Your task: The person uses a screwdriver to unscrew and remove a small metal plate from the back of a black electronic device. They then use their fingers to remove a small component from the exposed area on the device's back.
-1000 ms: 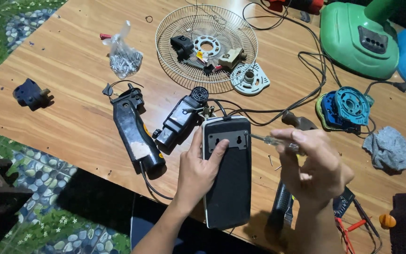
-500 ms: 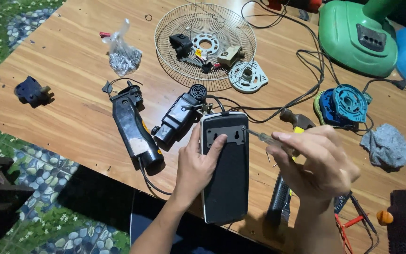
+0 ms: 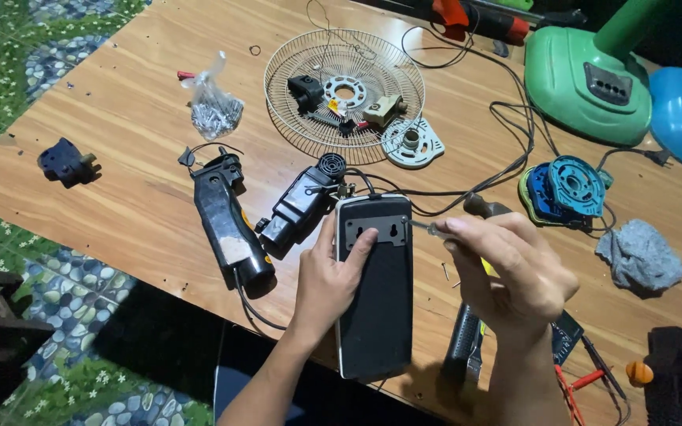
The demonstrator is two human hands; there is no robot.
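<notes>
We are working at the near edge of the wooden table (image 3: 88, 213), where a black rectangular housing (image 3: 375, 296) is lying flat, its long axis running from near to far. Our left hand (image 3: 327, 278) is pressing down on its left side, fingers spread open on the grey back plate (image 3: 375, 229). Our right hand (image 3: 515, 272), just to the right, is clamping a screwdriver (image 3: 428, 229) whose tip is pointing left at the plate's far right corner, crosswise to the housing.
</notes>
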